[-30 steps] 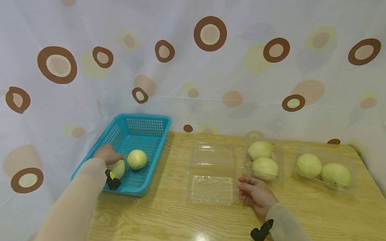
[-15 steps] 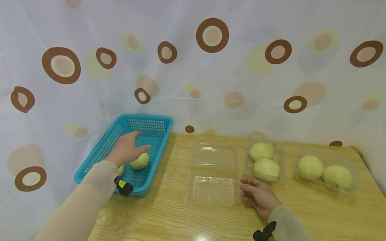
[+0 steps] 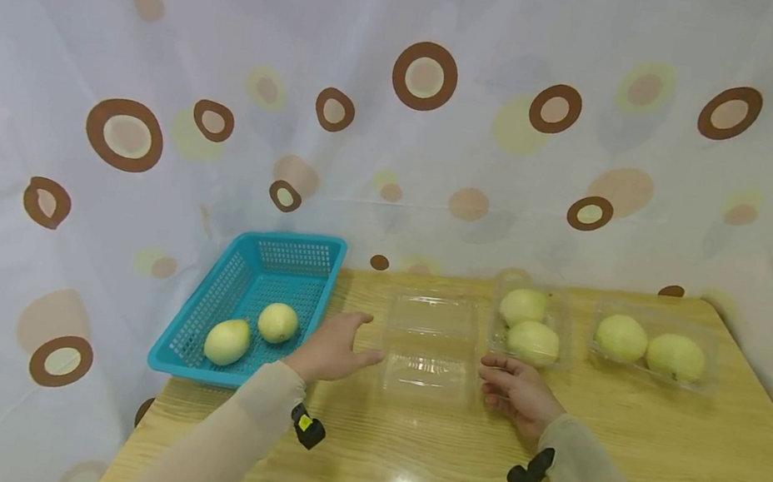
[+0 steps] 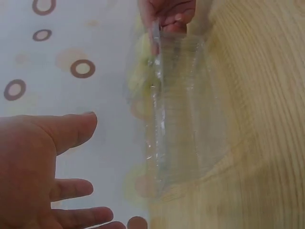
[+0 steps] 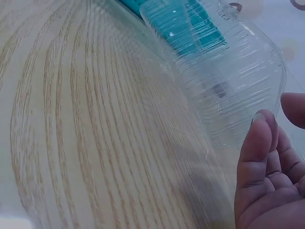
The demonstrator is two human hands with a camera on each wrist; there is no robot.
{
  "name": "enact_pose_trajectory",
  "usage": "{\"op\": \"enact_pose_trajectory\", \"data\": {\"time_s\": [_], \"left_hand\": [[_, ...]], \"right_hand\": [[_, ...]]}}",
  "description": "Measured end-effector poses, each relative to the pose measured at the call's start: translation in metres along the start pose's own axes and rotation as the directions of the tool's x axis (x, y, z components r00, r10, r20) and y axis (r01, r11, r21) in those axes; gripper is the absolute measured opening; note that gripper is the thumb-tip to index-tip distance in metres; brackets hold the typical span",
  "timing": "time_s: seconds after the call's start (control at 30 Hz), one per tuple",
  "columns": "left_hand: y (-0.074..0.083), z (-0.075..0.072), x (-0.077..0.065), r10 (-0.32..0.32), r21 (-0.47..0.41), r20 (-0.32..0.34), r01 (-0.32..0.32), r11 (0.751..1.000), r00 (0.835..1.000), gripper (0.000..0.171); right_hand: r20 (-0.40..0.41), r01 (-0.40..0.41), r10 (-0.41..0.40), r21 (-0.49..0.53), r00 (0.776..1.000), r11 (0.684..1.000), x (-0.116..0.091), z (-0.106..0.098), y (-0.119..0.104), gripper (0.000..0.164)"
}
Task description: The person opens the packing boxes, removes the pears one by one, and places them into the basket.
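A clear plastic clamshell container (image 3: pixel 428 374) stands opened out in the middle of the wooden table, with no fruit in it. At its right edge my right hand (image 3: pixel 521 395) holds the rim between thumb and curled fingers, as the right wrist view (image 5: pixel 269 186) also shows. My left hand (image 3: pixel 333 348) hovers between the container and a blue basket (image 3: pixel 334 275), fingers spread and nothing in them. Two pale yellow-green round fruits, a front one (image 3: pixel 228 341) and a back one (image 3: pixel 278 323), lie in the basket.
Behind my right hand, a clear container (image 3: pixel 564 336) holds two similar fruits. Farther right, another container (image 3: pixel 708 341) holds two more. A white curtain (image 3: pixel 445 158) with brown and yellow spots hangs along the table's back and left.
My left hand has come out of the basket and moved right toward the opened container, carrying nothing. Both fruits in the basket are uncovered now. The right hand stays at the container's edge.
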State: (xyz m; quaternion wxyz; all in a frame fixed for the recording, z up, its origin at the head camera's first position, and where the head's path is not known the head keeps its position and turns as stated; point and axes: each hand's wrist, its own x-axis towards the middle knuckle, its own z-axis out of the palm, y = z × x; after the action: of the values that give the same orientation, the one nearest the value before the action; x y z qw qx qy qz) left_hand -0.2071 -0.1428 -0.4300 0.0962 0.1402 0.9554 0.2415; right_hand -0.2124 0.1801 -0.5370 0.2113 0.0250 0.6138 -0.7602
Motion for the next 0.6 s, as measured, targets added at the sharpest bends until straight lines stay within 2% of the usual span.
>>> {"op": "enact_pose_trajectory", "data": {"time_s": [0.13, 0.27, 0.43, 0.6], "left_hand": [[-0.001, 0.019, 0.006, -0.03, -0.038, 0.021, 0.031, 0.999, 0.999, 0.08], [-0.002, 0.03, 0.008, -0.061, -0.092, 0.037, 0.065, 0.994, 0.997, 0.092], [-0.002, 0.039, 0.01, -0.068, -0.16, 0.059, 0.077, 0.984, 0.996, 0.099], [0.0, 0.042, 0.009, -0.065, -0.162, 0.052, 0.072, 0.984, 0.997, 0.1]], "right_hand": [[-0.009, 0.005, -0.006, -0.013, 1.0, 1.0, 0.002, 0.002, 0.001, 0.053], [-0.013, 0.016, -0.017, -0.056, 1.0, 0.998, 0.001, 0.003, 0.003, 0.058], [0.014, 0.057, -0.055, -0.121, 0.998, 0.991, -0.005, 0.003, 0.0, 0.065], [0.039, 0.102, -0.096, -0.186, 0.995, 0.977, -0.01, 0.004, -0.003, 0.071]]}}
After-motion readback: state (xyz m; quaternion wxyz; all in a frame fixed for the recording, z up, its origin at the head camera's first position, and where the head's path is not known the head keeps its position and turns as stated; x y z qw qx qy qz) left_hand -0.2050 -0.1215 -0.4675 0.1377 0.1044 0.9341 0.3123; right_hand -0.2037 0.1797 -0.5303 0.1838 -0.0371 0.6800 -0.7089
